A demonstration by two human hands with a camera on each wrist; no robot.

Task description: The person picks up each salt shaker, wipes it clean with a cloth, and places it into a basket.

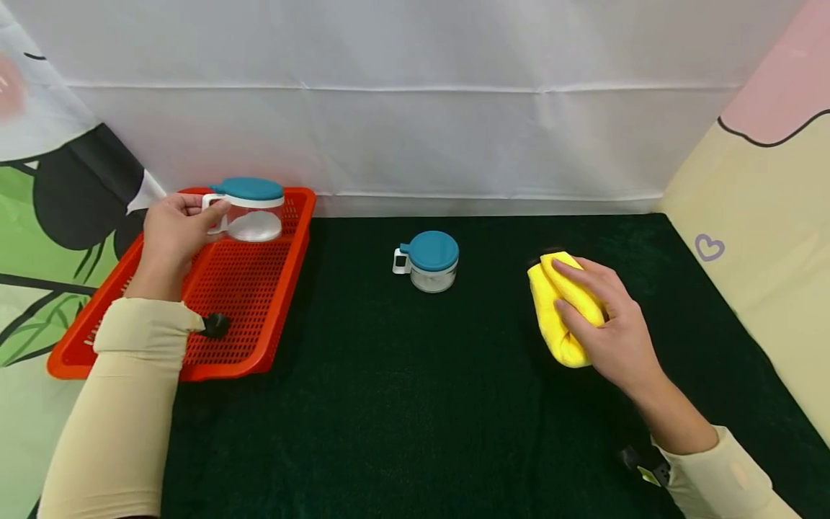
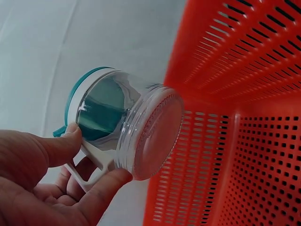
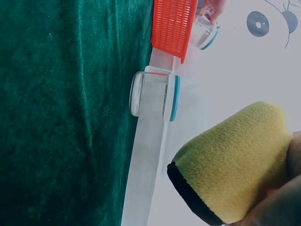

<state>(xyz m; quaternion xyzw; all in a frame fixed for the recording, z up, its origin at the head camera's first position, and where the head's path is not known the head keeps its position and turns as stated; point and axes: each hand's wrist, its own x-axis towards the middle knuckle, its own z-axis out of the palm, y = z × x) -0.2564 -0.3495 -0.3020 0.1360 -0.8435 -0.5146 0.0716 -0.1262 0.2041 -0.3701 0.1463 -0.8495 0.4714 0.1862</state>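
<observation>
Two hands, both grasping. Left hand [image 1: 173, 231]: thumb and fingers pinch the white handle [image 2: 96, 162] of a clear jar [image 1: 256, 216], one finger reaching the glass near the base, probably to stop it tipping; side grip leaves the teal lid [image 1: 249, 189] uncovered. Right hand [image 1: 612, 328]: thumb and fingers squeeze a yellow cloth [image 1: 559, 324], folded thick, dark edging on one end; likely bunched so one hand manages it. Held jar is roughly upright above the far end of the red basket [image 1: 249, 288], not resting in it. Second jar [image 1: 433, 261] stands upright between the hands on the green cover [image 1: 389, 404], touched by neither; handle points toward the basket, which would suit a left-hand grab. White backdrop [image 1: 421, 144] behind.
</observation>
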